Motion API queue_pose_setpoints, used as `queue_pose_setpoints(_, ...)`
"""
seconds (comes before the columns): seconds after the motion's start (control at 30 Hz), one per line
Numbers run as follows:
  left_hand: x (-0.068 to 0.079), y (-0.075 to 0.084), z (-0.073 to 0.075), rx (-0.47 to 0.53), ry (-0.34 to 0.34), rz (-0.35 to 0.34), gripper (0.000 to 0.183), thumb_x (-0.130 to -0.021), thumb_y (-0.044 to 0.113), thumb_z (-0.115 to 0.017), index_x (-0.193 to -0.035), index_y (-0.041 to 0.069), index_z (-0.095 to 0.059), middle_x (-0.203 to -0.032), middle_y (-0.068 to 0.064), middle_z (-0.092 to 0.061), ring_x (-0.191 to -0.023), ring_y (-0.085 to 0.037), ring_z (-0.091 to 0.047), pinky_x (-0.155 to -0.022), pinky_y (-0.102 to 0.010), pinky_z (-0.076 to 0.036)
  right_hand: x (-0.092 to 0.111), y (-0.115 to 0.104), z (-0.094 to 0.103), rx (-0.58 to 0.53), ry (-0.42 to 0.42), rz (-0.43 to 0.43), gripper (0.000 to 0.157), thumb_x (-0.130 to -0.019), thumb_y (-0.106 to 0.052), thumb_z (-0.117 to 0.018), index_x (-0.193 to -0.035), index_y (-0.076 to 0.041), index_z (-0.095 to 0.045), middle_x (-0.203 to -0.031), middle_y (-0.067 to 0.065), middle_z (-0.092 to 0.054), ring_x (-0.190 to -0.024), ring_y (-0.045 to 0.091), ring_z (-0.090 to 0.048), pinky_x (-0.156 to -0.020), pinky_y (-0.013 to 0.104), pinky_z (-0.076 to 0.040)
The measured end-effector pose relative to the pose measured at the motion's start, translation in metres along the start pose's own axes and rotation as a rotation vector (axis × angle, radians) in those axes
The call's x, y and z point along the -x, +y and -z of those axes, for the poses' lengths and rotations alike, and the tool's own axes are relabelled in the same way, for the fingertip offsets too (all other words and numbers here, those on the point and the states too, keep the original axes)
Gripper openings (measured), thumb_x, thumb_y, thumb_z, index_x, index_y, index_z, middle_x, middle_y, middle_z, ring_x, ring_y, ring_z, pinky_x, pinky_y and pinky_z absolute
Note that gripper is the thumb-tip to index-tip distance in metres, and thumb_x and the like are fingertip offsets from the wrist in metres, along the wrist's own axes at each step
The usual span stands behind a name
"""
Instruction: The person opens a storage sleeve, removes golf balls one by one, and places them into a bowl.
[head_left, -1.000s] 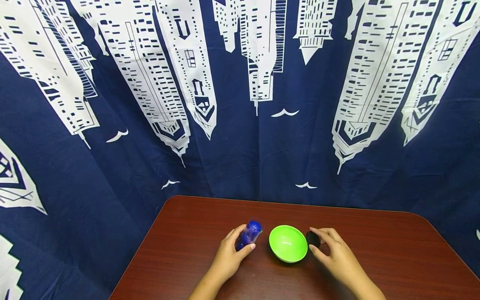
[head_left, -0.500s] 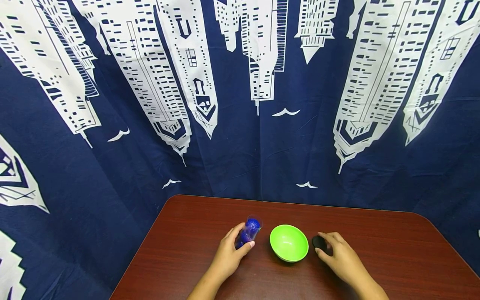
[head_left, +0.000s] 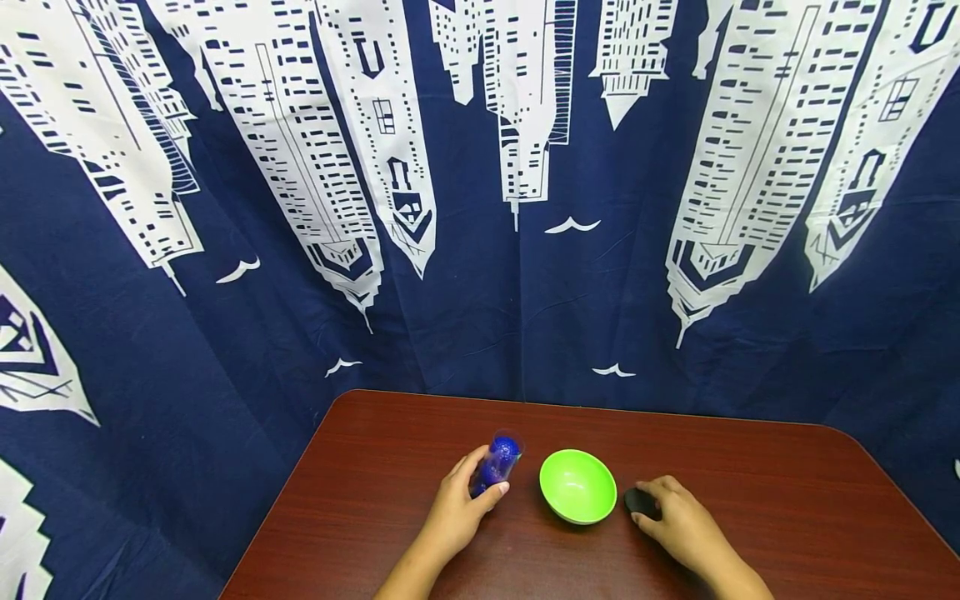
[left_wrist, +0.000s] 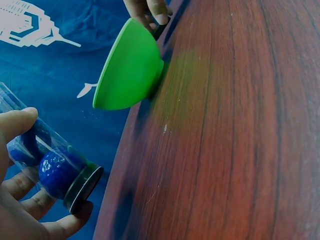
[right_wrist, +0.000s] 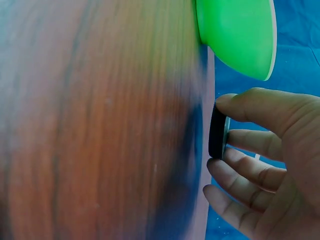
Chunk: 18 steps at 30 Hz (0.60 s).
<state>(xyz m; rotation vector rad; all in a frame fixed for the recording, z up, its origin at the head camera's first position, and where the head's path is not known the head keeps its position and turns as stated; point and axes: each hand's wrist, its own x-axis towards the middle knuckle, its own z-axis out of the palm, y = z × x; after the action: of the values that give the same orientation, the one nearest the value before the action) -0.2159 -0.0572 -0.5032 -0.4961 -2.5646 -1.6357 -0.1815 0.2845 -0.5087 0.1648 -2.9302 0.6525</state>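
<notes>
My left hand (head_left: 459,508) grips a clear tube (head_left: 486,482) left of the bowl, its top leaning toward the far right. Blue balls (left_wrist: 56,172) are stacked inside it, and a black base (left_wrist: 84,187) closes its lower end. The tube is held above the table in the left wrist view. To the right of the green bowl (head_left: 577,483), my right hand (head_left: 684,523) pinches a round black lid (head_left: 640,502) between thumb and fingers. In the right wrist view that lid (right_wrist: 218,132) lies flat, right down at the tabletop. The bowl stands upright between both hands, its visible inside bare.
The reddish-brown wooden table (head_left: 787,492) extends to both sides and behind the bowl. Behind its far edge hangs a dark blue cloth (head_left: 480,333) printed with white upside-down buildings and birds.
My right hand has moved the black lid from beside the bowl's rim slightly right and down to the table, turning it flatter. The left hand with the tube has barely shifted.
</notes>
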Motion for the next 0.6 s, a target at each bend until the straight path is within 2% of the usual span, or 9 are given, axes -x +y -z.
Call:
queue_pose_setpoints(0.23,0.0002,0.0010,0.0008,0.004,0.002,-0.004,0.058,-0.095,0.036,-0.070,-0.145,0.015,-0.050,-0.136,-0.010,-0.061,-0.122,-0.029,-0.060,-0.097,-0.050,-0.055,0.0013,-0.0008,-0.0025,0.024,-0.030,0.000,0.046,-0.082,-0.019,-0.082,-0.119,0.002,-0.069,-0.112,0.012,-0.065,-0.105,0.032,-0.065,-0.087,0.054,-0.055)
queue_pose_setpoints(0.6,0.0003,-0.0014,0.0021,-0.004,0.005,0.003,0.059,-0.095,0.039,-0.070,-0.145,0.016,-0.050,-0.136,-0.010,-0.061,-0.124,-0.030,-0.060,-0.099,-0.052,-0.053,0.0020,-0.0020,-0.0040,0.031,-0.017,0.012,0.044,-0.080,-0.019,-0.083,-0.117,0.001,-0.070,-0.109,0.010,-0.065,-0.103,0.030,-0.064,-0.087,0.052,-0.054)
